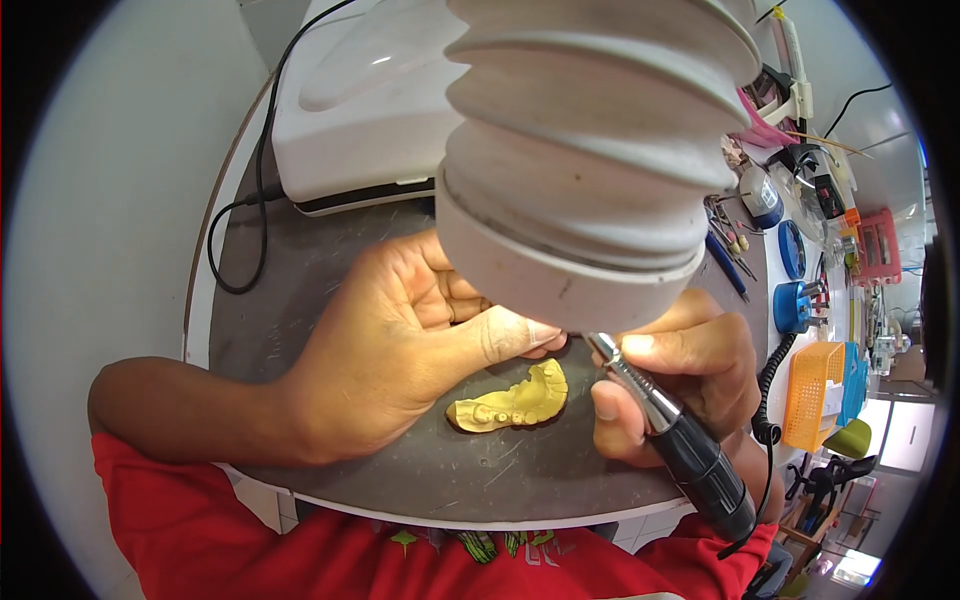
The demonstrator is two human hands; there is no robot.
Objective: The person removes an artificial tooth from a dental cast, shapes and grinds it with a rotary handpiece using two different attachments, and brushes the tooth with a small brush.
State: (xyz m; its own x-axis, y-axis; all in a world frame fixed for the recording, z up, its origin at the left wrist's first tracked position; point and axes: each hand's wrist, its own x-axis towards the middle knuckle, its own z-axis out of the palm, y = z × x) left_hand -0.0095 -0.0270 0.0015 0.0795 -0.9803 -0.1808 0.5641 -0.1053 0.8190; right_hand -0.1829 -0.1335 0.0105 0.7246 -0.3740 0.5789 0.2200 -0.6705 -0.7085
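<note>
My right hand (685, 375) is closed around a rotary handpiece (690, 450), black at the rear with a silver metal nose pointing up and left. The nose tip lies just under the lower rim of a ribbed white suction hose (575, 240). My left hand (410, 345) is curled, thumb and fingertips pinched together close to that tip; whatever they hold is hidden by the hose and fingers. Below the two hands, a yellow dental cast (510, 400) with tooth stumps rests on the dark grey work surface, touched by neither hand.
At the back left stands a white machine (370, 110) with a black cable (265, 200). Along the right side are blue-handled pliers (728, 265), a blue round holder (795, 305), an orange basket (812, 395) and a coiled cord (768, 385). The hose hangs low over the middle.
</note>
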